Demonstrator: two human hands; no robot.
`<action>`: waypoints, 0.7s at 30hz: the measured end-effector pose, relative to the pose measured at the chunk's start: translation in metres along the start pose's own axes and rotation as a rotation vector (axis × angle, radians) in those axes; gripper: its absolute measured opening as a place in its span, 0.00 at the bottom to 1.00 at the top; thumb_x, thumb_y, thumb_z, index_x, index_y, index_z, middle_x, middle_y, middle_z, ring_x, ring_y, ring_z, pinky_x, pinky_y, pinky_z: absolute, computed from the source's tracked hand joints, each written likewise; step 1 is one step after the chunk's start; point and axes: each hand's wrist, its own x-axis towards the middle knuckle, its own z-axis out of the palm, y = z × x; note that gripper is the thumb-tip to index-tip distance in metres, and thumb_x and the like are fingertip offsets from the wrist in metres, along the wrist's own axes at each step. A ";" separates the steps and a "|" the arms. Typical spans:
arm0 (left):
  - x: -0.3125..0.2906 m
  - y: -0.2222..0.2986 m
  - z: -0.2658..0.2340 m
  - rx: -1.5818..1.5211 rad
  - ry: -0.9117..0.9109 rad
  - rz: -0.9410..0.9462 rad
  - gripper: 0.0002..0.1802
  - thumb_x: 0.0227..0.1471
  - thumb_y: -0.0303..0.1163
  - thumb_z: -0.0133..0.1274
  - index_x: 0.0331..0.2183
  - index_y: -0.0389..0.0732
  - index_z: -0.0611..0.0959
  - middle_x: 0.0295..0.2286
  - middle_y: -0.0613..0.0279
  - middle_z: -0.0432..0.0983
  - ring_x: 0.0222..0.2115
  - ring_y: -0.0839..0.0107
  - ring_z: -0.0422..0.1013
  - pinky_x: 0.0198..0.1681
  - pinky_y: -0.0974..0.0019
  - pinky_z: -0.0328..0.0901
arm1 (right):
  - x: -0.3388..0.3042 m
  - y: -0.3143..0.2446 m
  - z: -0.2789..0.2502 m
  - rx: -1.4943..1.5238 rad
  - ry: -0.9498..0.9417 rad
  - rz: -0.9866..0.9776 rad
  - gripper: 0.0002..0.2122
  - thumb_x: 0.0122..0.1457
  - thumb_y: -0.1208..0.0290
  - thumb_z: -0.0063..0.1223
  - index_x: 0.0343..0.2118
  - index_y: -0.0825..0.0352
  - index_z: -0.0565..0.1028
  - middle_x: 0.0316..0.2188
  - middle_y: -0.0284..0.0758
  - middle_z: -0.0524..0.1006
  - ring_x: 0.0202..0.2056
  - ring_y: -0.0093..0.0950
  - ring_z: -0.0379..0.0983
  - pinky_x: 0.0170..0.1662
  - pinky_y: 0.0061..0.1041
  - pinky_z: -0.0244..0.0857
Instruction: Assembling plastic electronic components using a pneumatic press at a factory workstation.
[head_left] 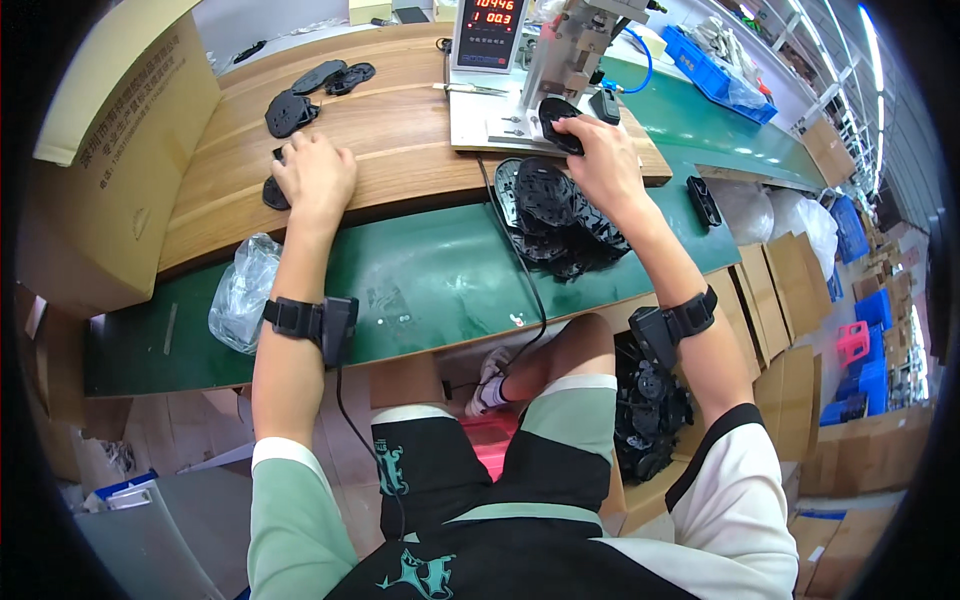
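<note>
My right hand (608, 165) is closed on a black rounded plastic part (557, 122), held at the base of a small bench press (568, 62). On the wooden board, my left hand (318, 172) has its fingers curled over another black plastic part (274, 194), which is partly hidden under them. Beyond that hand lie several loose black parts (290, 114) in a short row. A heap of similar black parts (548, 205) sits below my right hand, at the front edge of the board.
A tall cardboard box (140, 150) stands at the left, with a clear plastic bag (245, 290) near my left forearm. The press has a display box (485, 35) with red digits. Under the green table (430, 285), a carton of black parts (650, 410) stands beside my leg. A cable crosses the table front.
</note>
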 end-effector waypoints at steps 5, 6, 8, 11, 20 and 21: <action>-0.017 0.030 -0.009 -0.143 -0.058 0.208 0.19 0.55 0.40 0.56 0.40 0.34 0.85 0.44 0.48 0.79 0.50 0.52 0.74 0.55 0.48 0.67 | 0.001 0.003 0.000 -0.007 -0.014 -0.006 0.17 0.47 0.83 0.58 0.43 0.66 0.83 0.41 0.41 0.83 0.44 0.44 0.80 0.51 0.41 0.73; -0.019 0.032 -0.010 -0.221 -0.021 0.328 0.19 0.55 0.39 0.57 0.41 0.34 0.85 0.43 0.47 0.78 0.50 0.52 0.74 0.56 0.49 0.66 | 0.001 0.003 0.001 -0.008 -0.024 -0.002 0.17 0.47 0.82 0.58 0.43 0.66 0.83 0.41 0.41 0.83 0.44 0.44 0.80 0.51 0.41 0.73; -0.022 0.036 -0.009 -0.298 0.015 0.446 0.19 0.54 0.39 0.57 0.41 0.33 0.84 0.42 0.47 0.78 0.50 0.53 0.74 0.56 0.49 0.65 | 0.002 0.004 0.002 0.005 -0.016 -0.008 0.17 0.48 0.82 0.58 0.43 0.66 0.83 0.41 0.41 0.83 0.44 0.45 0.80 0.51 0.40 0.73; -0.027 0.037 -0.007 -0.394 0.010 0.601 0.21 0.56 0.36 0.56 0.49 0.35 0.82 0.45 0.47 0.75 0.51 0.50 0.72 0.57 0.49 0.63 | 0.001 0.002 0.004 0.039 -0.012 0.006 0.17 0.47 0.82 0.59 0.43 0.66 0.83 0.41 0.41 0.83 0.44 0.44 0.80 0.51 0.40 0.73; -0.031 0.045 -0.019 -0.454 -0.002 0.562 0.17 0.56 0.36 0.58 0.43 0.35 0.76 0.43 0.47 0.75 0.46 0.47 0.74 0.48 0.48 0.70 | 0.001 0.004 0.005 0.065 0.016 0.032 0.17 0.47 0.82 0.59 0.43 0.65 0.84 0.41 0.40 0.83 0.44 0.43 0.80 0.51 0.40 0.73; -0.031 0.046 -0.021 -0.436 -0.011 0.571 0.17 0.56 0.36 0.58 0.42 0.35 0.76 0.42 0.47 0.75 0.46 0.47 0.74 0.47 0.49 0.70 | 0.000 0.004 0.005 0.071 0.014 0.038 0.17 0.47 0.82 0.58 0.43 0.65 0.84 0.41 0.40 0.83 0.44 0.43 0.80 0.51 0.40 0.73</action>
